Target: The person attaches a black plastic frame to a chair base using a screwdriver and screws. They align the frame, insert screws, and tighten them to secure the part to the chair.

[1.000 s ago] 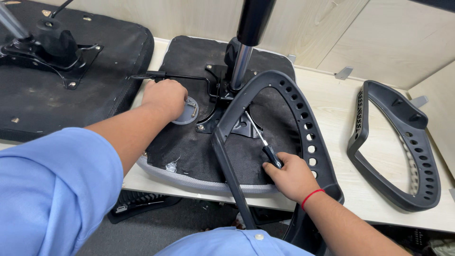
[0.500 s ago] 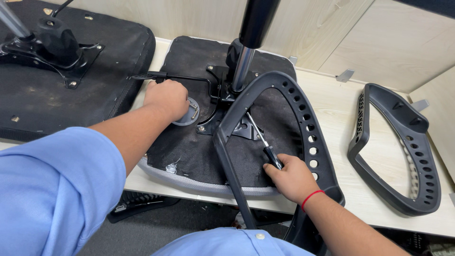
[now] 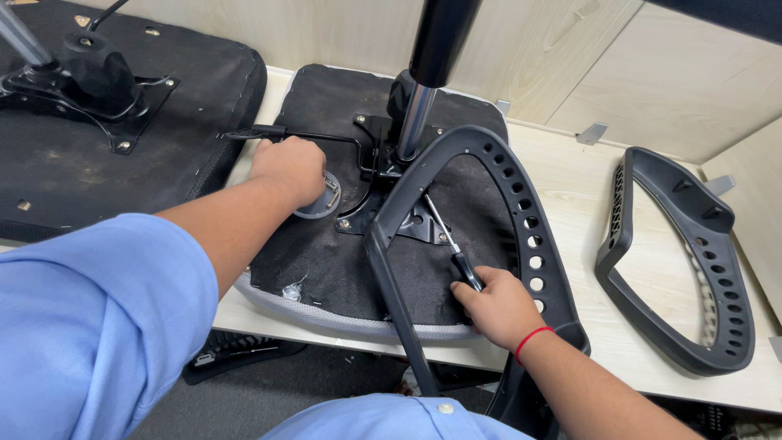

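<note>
From the head view, an upturned office chair seat (image 3: 326,269) lies underside up on the pale wooden counter (image 3: 570,195), its black metal mechanism plate (image 3: 383,175) and chrome gas column (image 3: 415,114) pointing toward the camera. A dark grey armrest frame (image 3: 521,236) leans across the seat's right side. The right hand (image 3: 498,308), with a red thread at the wrist, has its grip curled tight round the black handle of a screwdriver (image 3: 452,248); the shaft slants up and left to where the armrest frame meets the seat by the plate. The left hand (image 3: 287,167) is pressed down, fingers bent, over a small grey round container (image 3: 319,200) lying on the seat fabric, just below a thin black lever (image 3: 285,134); what the fingers pinch, if anything, is hidden. A second armrest frame (image 3: 676,261) lies apart to the right, and another upturned seat (image 3: 98,122) to the left. The step looks like screwing the armrest to the seat; the next move would call for keeping the tip seated and the frame steady.
</note>
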